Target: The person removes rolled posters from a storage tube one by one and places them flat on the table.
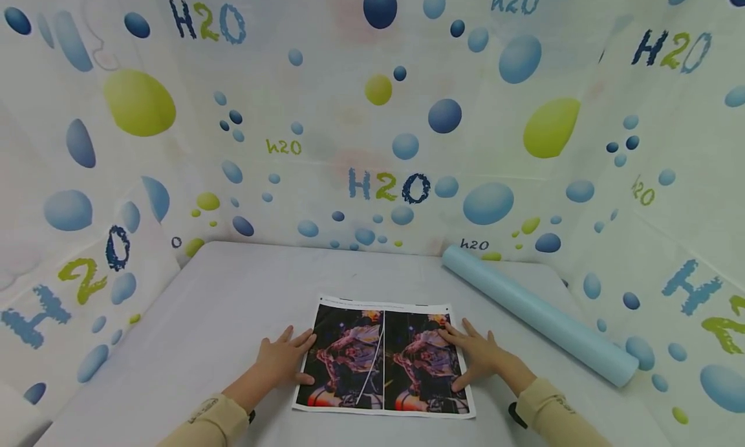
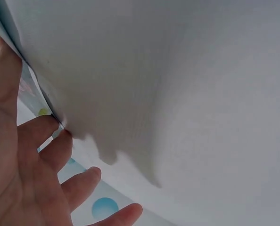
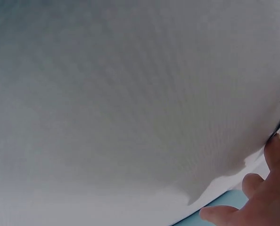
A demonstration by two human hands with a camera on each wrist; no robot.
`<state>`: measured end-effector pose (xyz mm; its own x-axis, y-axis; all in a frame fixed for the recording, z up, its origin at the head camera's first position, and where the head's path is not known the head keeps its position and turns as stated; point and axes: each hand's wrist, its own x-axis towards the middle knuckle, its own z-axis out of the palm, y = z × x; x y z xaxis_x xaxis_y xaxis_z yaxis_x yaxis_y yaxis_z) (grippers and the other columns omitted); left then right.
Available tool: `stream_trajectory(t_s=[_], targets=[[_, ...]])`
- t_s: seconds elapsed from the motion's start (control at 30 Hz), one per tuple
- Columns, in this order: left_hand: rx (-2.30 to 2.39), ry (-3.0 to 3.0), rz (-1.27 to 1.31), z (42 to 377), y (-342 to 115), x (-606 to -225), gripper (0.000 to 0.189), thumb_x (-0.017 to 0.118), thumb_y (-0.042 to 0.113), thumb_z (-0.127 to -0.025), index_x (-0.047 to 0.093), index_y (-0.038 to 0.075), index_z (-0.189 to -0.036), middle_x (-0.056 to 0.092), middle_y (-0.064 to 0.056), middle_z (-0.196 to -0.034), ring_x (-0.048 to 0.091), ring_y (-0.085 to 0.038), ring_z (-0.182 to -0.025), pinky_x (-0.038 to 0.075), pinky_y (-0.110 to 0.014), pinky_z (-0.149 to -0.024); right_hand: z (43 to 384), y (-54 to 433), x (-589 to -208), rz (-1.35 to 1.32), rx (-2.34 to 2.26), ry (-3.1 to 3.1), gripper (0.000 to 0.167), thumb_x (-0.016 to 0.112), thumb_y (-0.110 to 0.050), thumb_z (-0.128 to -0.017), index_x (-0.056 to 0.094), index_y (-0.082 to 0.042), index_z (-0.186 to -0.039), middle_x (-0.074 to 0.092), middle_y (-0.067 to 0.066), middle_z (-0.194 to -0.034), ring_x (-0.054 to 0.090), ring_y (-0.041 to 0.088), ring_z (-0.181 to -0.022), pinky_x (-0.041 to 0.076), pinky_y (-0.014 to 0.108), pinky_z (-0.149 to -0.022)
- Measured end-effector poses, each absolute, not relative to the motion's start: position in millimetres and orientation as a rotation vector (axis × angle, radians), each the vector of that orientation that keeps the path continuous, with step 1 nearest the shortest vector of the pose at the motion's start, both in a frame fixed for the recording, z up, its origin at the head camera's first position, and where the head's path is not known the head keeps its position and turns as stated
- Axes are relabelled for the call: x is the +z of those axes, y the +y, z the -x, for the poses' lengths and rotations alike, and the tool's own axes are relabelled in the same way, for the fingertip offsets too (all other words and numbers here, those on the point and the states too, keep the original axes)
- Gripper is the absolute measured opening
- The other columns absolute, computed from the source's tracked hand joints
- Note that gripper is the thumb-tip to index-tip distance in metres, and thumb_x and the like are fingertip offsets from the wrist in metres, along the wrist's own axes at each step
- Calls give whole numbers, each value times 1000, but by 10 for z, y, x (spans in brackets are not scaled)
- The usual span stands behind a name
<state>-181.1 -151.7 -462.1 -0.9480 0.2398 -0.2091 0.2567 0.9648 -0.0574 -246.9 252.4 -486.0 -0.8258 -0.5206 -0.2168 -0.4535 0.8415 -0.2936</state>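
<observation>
A printed sheet (image 1: 421,363) lies flat on the white table in the head view, with two dark, colourful pictures side by side. A pale slanted line crosses the left picture. My left hand (image 1: 280,361) is spread at the sheet's left edge, fingertips touching it. On the opposite edge rests my right hand (image 1: 482,355), its fingers also spread and its thumb and a fingertip over the right picture. In the left wrist view, fingers (image 2: 55,150) meet the thin dark edge of the sheet. The right wrist view catches only part of the right hand (image 3: 267,200) at the lower right.
A long light-blue roll (image 1: 541,314) lies slanting along the table's (image 1: 233,292) right side, beyond the right hand. White cloth (image 1: 326,91) printed with bubbles and "H2O" lettering hangs behind the table and on both sides.
</observation>
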Motion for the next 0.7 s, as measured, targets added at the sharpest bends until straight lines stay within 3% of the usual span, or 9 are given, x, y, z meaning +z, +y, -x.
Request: stream_trajectory(t_s=[0.7], targets=[[-133,2923,-365,1807,-1531,-4643,86,66,59,-67,43,13,-137,39,1,-142,33,-34,-129,38,-60,-84,2414,2480,-4751,734,-367,2719,107,82,-51,-52,36,-13,-141,24,14,-148,7,46,-134,11,72,-94]])
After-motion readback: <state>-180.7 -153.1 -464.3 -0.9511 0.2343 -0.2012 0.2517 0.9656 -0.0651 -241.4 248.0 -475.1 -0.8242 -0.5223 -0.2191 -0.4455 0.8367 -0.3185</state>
